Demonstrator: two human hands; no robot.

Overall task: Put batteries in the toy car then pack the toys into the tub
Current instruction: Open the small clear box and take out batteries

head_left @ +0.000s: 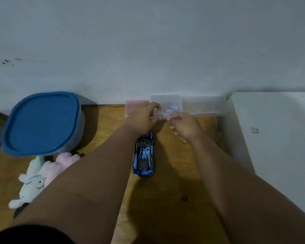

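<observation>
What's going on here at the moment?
A person is working at the clear box by the wall. The left grip holds its left end and the right grip pinches its front edge. Something bluish lies inside, too blurred to name. The car sits untouched on its wheels between the arms. The tub stands to the left with its lid on, and two plush toys lie in front of it, not yet packed.

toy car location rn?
Head view, centre: blue toy car on the wooden surface, far end under the left hand gripping the clear box, right of the plush toys.
</observation>
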